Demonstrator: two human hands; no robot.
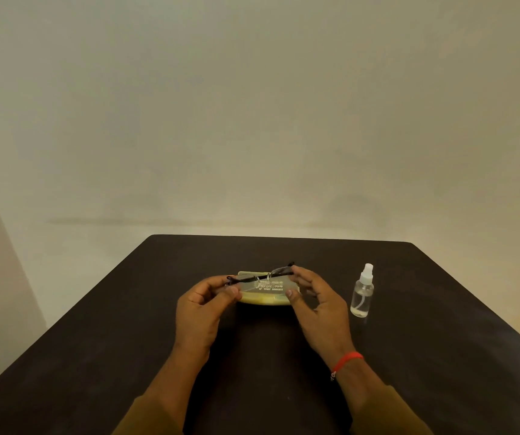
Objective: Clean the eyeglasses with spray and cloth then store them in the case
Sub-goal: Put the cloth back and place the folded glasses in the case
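Note:
Rimless eyeglasses with dark temples hang just above the table's middle, held at both ends. My left hand pinches the left end and my right hand pinches the right end. Directly behind and under the glasses lies a yellowish case with printed lettering on its top; I cannot tell whether it is open. A small clear spray bottle with a white nozzle stands upright to the right of my right hand, apart from it. No cloth is visible.
The dark table runs from the near edge to a far edge close to a plain pale wall. A red thread band circles my right wrist.

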